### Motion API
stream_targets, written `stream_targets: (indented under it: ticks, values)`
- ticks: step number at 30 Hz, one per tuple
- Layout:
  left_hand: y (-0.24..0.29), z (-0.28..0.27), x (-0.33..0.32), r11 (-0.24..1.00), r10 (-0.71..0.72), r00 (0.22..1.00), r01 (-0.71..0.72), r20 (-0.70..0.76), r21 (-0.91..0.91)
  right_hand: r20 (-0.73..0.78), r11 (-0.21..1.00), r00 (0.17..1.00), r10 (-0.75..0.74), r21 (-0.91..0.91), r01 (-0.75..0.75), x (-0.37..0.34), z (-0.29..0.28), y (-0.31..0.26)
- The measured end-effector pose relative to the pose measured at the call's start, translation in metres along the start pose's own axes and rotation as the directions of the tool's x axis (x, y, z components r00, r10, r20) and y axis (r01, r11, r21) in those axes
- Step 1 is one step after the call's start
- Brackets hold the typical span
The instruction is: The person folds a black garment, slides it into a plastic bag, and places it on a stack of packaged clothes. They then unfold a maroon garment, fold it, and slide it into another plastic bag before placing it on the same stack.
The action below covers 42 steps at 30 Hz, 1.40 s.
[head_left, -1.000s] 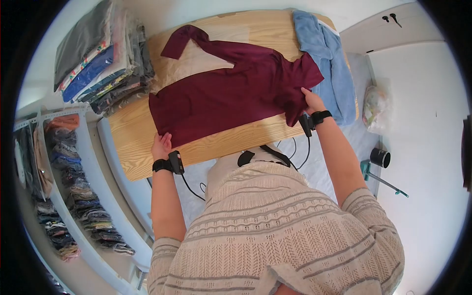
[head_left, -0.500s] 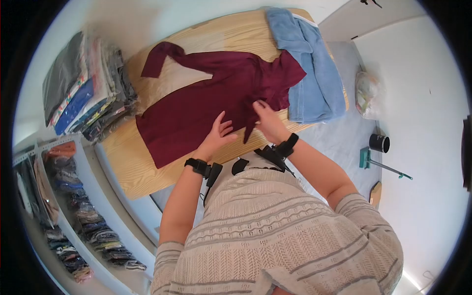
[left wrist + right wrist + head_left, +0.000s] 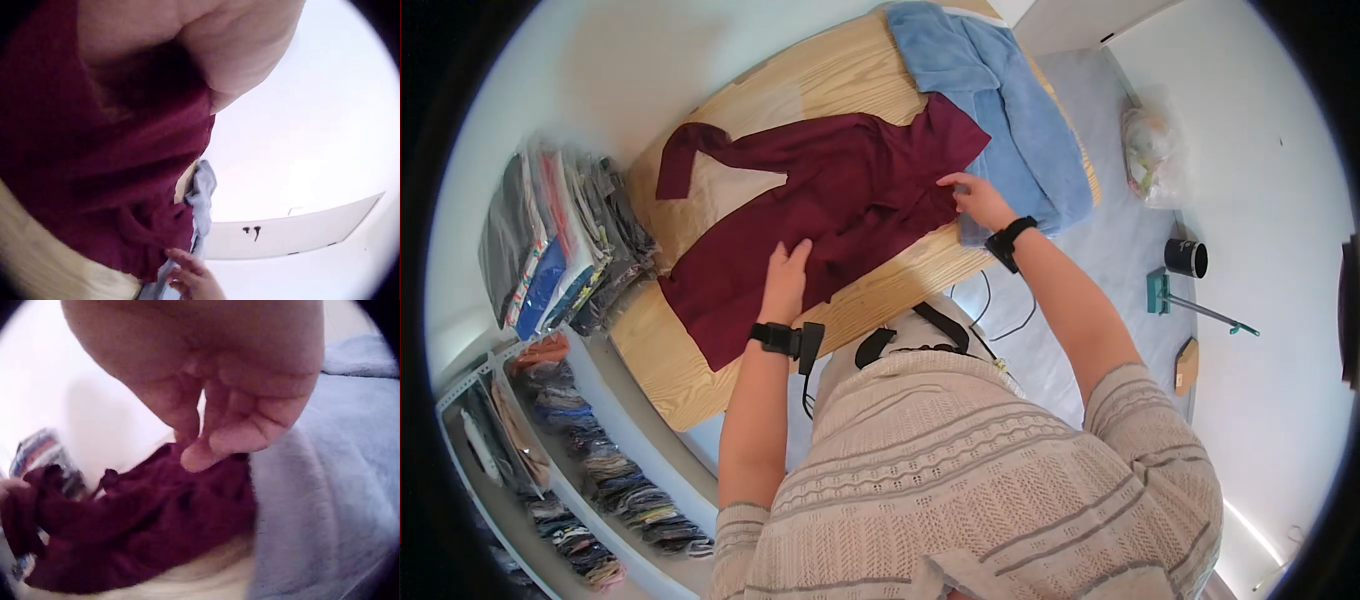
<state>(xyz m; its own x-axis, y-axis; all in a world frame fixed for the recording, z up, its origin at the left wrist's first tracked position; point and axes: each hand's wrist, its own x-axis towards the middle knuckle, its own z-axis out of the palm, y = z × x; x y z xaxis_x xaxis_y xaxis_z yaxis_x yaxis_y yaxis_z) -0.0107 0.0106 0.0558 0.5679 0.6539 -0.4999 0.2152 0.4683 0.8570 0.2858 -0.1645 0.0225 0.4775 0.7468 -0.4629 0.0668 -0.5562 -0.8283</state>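
On the head feed I've got the maroon garment (image 3: pixel 840 190) laid diagonally across the wooden surface (image 3: pixel 900 280), under and beyond both hands. Hem sits left of my left hand (image 3: pixel 788 280), collar sits just past my right hand (image 3: pixel 985 200) on the far side and overlaps the blue garment (image 3: pixel 1040 140). One maroon sleeve bends out to the far left, well apart from either hand. Hands are apart from each other, both working from the near side of the cloth. Left is over the lower body panel — fingers straight, thumb spread, not clamped on anything; the left wrist feed shows cloth running under the palm, fingertips hidden. Right is at the bunched upper edge near the collar, fingers bent, tips at the cloth. The right wrist feed has one fingertip in front of the maroon fabric, but I can't tell if it's pinching or only touching. Blue garment lies right beside that hand, at the right end of the surface. Stack of bagged clothes (image 3: pixel 550 240) is off the hem end, to the left — clear of both hands.
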Motion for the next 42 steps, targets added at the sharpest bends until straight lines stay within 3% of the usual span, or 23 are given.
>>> stream_targets:
  ticks: [2, 3, 4, 5, 7, 9, 13, 17, 20, 22, 23, 25, 26, 28, 30, 32, 36, 38, 42]
  values:
    - [0.034, 0.001, -0.009, 0.998, -0.045, 0.990, 0.040, -0.136, -0.040, 0.148, 0.981, 0.989, 0.030, -0.192, -0.001, 0.013, -0.008, 0.009]
    - [0.030, -0.010, -0.001, 0.999, 0.017, 0.984, -0.011, -0.178, 0.031, 0.147, 0.983, 0.989, 0.031, -0.182, -0.004, 0.021, -0.009, 0.018]
    - [0.034, -0.015, 0.001, 0.999, 0.015, 0.984, -0.009, -0.177, 0.039, 0.093, 0.942, 0.978, -0.185, -0.265, 0.203, 0.029, -0.008, 0.028]
    - [0.037, -0.020, 0.002, 0.997, 0.074, 0.973, -0.066, -0.217, 0.042, 0.056, 0.849, 0.917, -0.396, -0.357, 0.389, 0.035, -0.007, 0.037]
    - [0.043, -0.030, 0.009, 0.991, 0.130, 0.958, -0.121, -0.254, 0.051, 0.088, 0.838, 0.918, -0.386, -0.383, 0.389, 0.034, -0.009, 0.033]
    - [0.049, -0.039, 0.018, 0.984, 0.003, 0.932, -0.068, -0.363, -0.167, 0.122, 0.822, 0.919, -0.375, -0.414, 0.390, 0.032, -0.010, 0.030]
    - [0.051, -0.047, 0.022, 0.963, 0.054, 0.926, -0.147, -0.374, -0.226, 0.202, 0.822, 0.940, -0.276, -0.457, 0.340, 0.030, -0.013, 0.021]
    - [0.042, -0.053, 0.029, 0.966, 0.020, 0.944, -0.103, -0.330, -0.236, 0.263, 0.835, 0.946, -0.189, -0.464, 0.296, 0.028, -0.016, 0.014]
    - [0.043, -0.045, 0.029, 0.986, 0.037, 0.952, -0.084, -0.302, -0.145, 0.232, 0.813, 0.947, -0.221, -0.493, 0.311, 0.025, -0.014, 0.013]
    - [0.050, -0.039, 0.027, 0.999, 0.039, 0.872, -0.020, -0.487, 0.043, 0.177, 0.809, 0.953, -0.244, -0.505, 0.301, 0.028, -0.009, 0.019]
    - [0.054, -0.038, 0.025, 0.999, 0.038, 0.872, -0.019, -0.488, 0.044, 0.122, 0.806, 0.956, -0.266, -0.516, 0.290, 0.029, -0.007, 0.022]
    - [0.060, -0.038, 0.020, 0.982, 0.130, 0.783, -0.186, -0.608, -0.030, 0.090, 0.815, 0.951, -0.297, -0.495, 0.301, 0.032, -0.005, 0.032]
    - [0.059, -0.045, 0.019, 0.982, 0.131, 0.783, -0.185, -0.608, -0.027, 0.057, 0.822, 0.943, -0.327, -0.475, 0.314, 0.034, -0.005, 0.037]
    - [0.055, -0.075, 0.023, 0.909, 0.100, 0.880, -0.271, -0.464, -0.317, 0.046, 0.822, 0.945, -0.325, -0.480, 0.306, 0.033, -0.003, 0.038]
    - [0.055, -0.088, 0.021, 0.888, 0.040, 0.904, -0.227, -0.426, -0.399, 0.033, 0.821, 0.945, -0.325, -0.486, 0.299, 0.032, -0.001, 0.035]
    - [0.061, -0.090, 0.014, 0.851, -0.009, 0.960, -0.140, -0.281, -0.506, 0.047, 0.780, 0.963, -0.265, -0.577, 0.242, 0.031, 0.001, 0.027]
    - [0.067, -0.097, 0.005, 0.897, 0.103, 0.940, -0.229, -0.325, -0.378, 0.014, 0.732, 0.986, -0.164, -0.669, 0.131, 0.019, 0.008, -0.004]
    - [0.075, -0.100, -0.001, 0.901, 0.211, 0.940, -0.293, -0.269, -0.320, 0.039, 0.657, 0.983, -0.181, -0.738, 0.150, 0.018, 0.009, -0.008]
    - [0.099, -0.111, -0.025, 0.915, 0.262, 0.923, -0.330, -0.283, -0.231, 0.056, 0.658, 0.950, -0.309, -0.709, 0.255, 0.028, 0.008, 0.023]
